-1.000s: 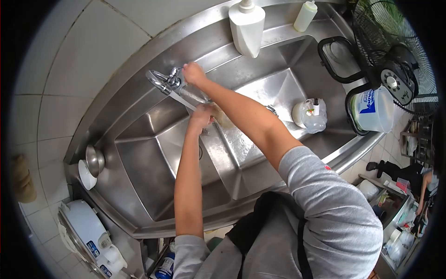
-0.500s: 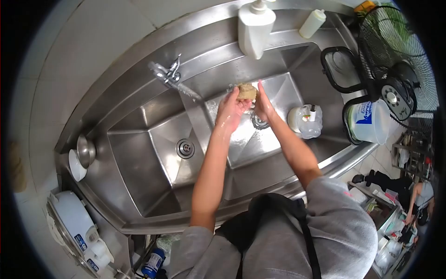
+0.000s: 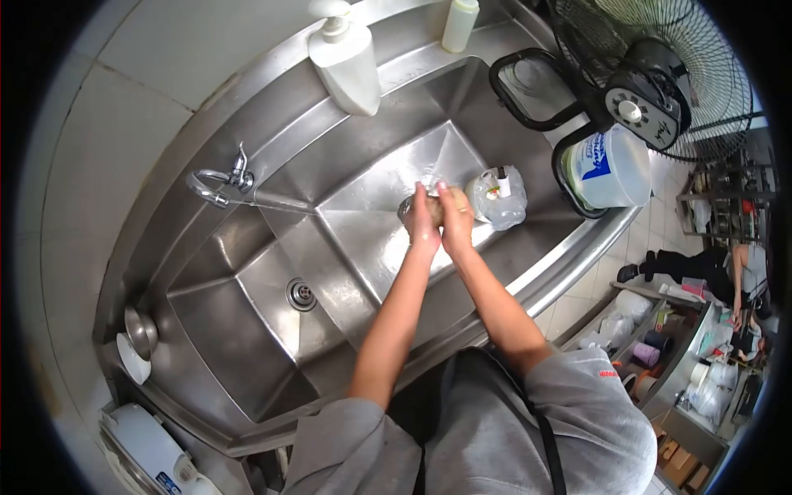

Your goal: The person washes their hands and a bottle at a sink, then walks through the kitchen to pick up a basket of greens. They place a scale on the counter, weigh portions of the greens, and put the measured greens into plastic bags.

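Above the right-hand basin (image 3: 371, 247) of a steel sink, my two hands are together around a tan, rough-looking lump (image 3: 435, 209). My left hand (image 3: 424, 223) presses against its left side and my right hand (image 3: 456, 219) wraps its right side. Most of the lump is hidden by fingers, so its exact kind cannot be made out. Just left of my hands, part of a round drain shows. Close to my right hand stands a tub in a clear plastic bag (image 3: 498, 198).
A chrome tap (image 3: 219, 188) rises at the back left. A white pump bottle (image 3: 346, 66) and a squeeze bottle (image 3: 459, 25) stand along the back ledge. A black fan (image 3: 652, 91) and a plastic bucket (image 3: 610, 169) are at the right. Another person (image 3: 709, 272) is farther right.
My view has shifted. My hands have come together around the lump and sit nearer the bagged tub. Earlier, the right palm stood more upright beside the lump, which showed more.
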